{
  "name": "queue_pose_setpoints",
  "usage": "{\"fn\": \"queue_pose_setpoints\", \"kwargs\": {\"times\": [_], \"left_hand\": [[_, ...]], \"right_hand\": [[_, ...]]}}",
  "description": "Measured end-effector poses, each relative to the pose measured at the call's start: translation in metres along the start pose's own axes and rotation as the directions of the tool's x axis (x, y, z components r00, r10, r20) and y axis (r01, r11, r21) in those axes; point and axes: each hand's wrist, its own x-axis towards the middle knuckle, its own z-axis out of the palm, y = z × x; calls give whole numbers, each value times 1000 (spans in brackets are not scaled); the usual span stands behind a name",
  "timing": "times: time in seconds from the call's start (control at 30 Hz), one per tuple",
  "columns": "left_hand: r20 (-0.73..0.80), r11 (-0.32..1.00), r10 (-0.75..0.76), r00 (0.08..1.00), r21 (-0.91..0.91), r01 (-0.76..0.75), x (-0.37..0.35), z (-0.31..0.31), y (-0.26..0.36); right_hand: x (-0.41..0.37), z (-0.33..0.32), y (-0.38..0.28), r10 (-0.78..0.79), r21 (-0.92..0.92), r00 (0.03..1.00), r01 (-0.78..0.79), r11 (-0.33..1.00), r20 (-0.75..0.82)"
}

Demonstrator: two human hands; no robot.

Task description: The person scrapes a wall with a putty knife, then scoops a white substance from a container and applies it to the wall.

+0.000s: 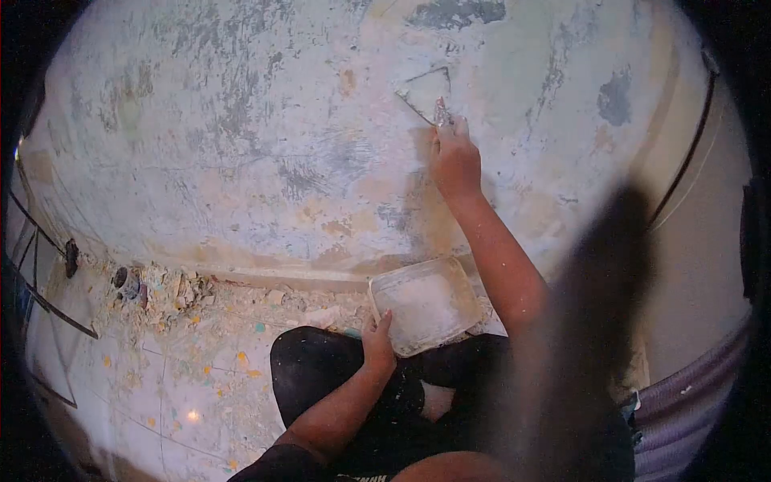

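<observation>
My right hand [457, 165] is closed around the handle of a putty knife [427, 92]. Its wide blade lies against a patchy, scraped wall [241, 120], with white, grey and pinkish areas. Lower down, my left hand [377, 341] grips the left edge of a square plastic tub [466, 293], thumb at the rim. White putty [426, 301] lies inside the tub, which is tilted toward me above my crossed legs. The fingers of my left hand under the tub are hidden.
Flaked paint and plaster debris [273, 309] lies along the foot of the wall and across the tiled floor [136, 394]. A short pipe-like piece [124, 281] sits at the left. A blurred dark shape [614, 265] covers part of the right side. Purple ridged material [683, 418] lies at lower right.
</observation>
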Motion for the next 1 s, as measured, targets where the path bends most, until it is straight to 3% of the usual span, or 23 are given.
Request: {"fn": "queue_pose_setpoints", "kwargs": {"times": [0.07, 0.17, 0.3, 0.4, 0.5, 0.57, 0.7, 0.8, 0.87, 0.9, 0.97, 1.0], "left_hand": [[-13, 1000, -16, 1000, 20, 16, 1, -2, 0], [-1, 1000, -11, 1000, 17, 11, 2, -4, -3], [64, 1000, 4, 998, 21, -5, 4, -6, -5], [17, 998, -38, 999, 50, 37, 2, -7, -4], [58, 999, -7, 998, 32, 5, 6, -11, -7], [47, 1000, -23, 999, 13, 22, 8, -12, -11], [-22, 999, -52, 998, -16, 52, 4, -4, -3], [13, 999, -24, 1000, -23, 25, 0, 0, 1], [-2, 998, -51, 999, -43, 51, -4, 3, 3], [-4, 997, -58, 998, -42, 57, -4, 1, 1], [43, 999, -19, 999, -27, 20, 0, -2, -2], [43, 999, -18, 999, -28, 19, 0, -2, -2]], "right_hand": [[2, 0, -2, -12, 5, 996, 13, 1000, -85], [11, 1, 1, 74, 23, 997, -74, 997, 10], [0, 6, 0, 61, 36, 998, -60, 998, -14], [-9, 7, 2, 62, 78, 998, -60, 995, -24], [-9, 4, 3, -3, 107, 989, 20, 994, -151], [-8, -7, 3, 83, 116, 969, -57, 992, -234], [-7, -42, -4, 101, 178, 971, -62, 982, -218], [-11, -53, -1, 234, 280, 959, -183, 943, -161], [-4, -48, 16, 40, 157, 904, 30, 987, -426], [0, -50, 24, 42, 155, 906, 26, 988, -421], [10, -55, 33, -160, -79, 928, 142, 987, -336], [12, -56, 33, -161, -79, 928, 142, 987, -336]]}}
